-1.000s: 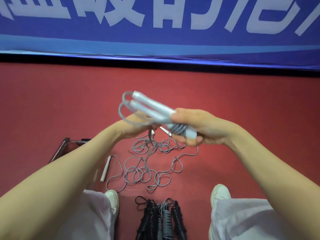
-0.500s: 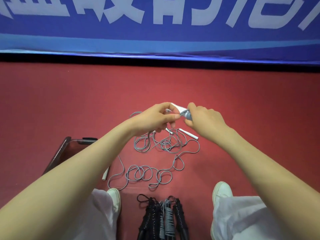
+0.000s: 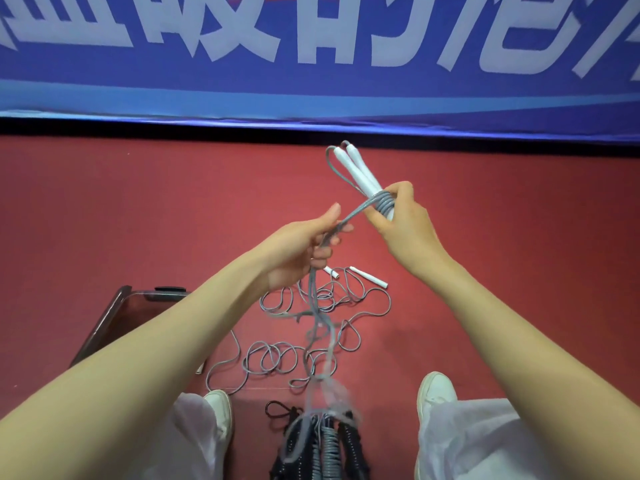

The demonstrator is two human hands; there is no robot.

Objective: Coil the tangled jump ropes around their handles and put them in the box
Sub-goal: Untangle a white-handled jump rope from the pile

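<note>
**Grey rope stretched between two hands, handle pair held high**

Closest in, between two white shoes [image 3: 218,407] and pale trouser legs, lies a bundle of wound ropes [image 3: 329,448], black and grey, lengthways toward the viewer. A blurred loop of grey cord hangs in front of it.

Just beyond, the tangle [image 3: 322,296] of grey cord sprawls in loose loops over the red floor [image 3: 138,220]. A loose white handle [image 3: 369,276] lies at its far edge, aslant. To the left, partly hidden by the left forearm, stands the box [image 3: 104,320], dark and see-through.

Both forearms reach forward over the tangle. The left hand [image 3: 304,244] is palm inward with its fingers curled round a doubled grey rope [image 3: 349,216], thumb straight up. Below the fist the strands drop to the floor; above it they run taut, up and to the right.

The right hand [image 3: 405,220] sits a little higher and farther out, wrist bent and thumb on top. It pinches the white handles [image 3: 356,171] at their near end, where several turns of rope are wound tight. The two handles lie side by side in the air, well apart from the box. Their long axis slants up and to the left, and their free tips point toward the blue banner [image 3: 311,98].
</note>
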